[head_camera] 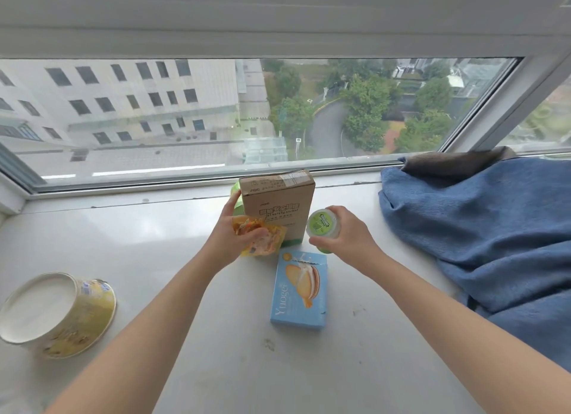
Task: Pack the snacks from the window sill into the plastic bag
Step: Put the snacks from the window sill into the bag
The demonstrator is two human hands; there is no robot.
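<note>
My left hand (230, 239) holds a crinkled orange-yellow snack packet (262, 239) just in front of an upright brown cardboard box (278, 206). Its fingers reach past the box's left edge, where a pale green object (236, 197) peeks out from behind. My right hand (343, 233) grips a small green-lidded jar (323, 226), tilted so the lid faces me, to the right of the box. A light blue biscuit box (298, 290) lies flat on the white window sill (185, 274) between my forearms. No plastic bag is in view.
A yellow paper tub (58, 314) with a white lid lies on its side at the sill's left. A blue cloth (482, 231) with a brown piece behind it is heaped at the right. The window pane (216, 114) closes the back.
</note>
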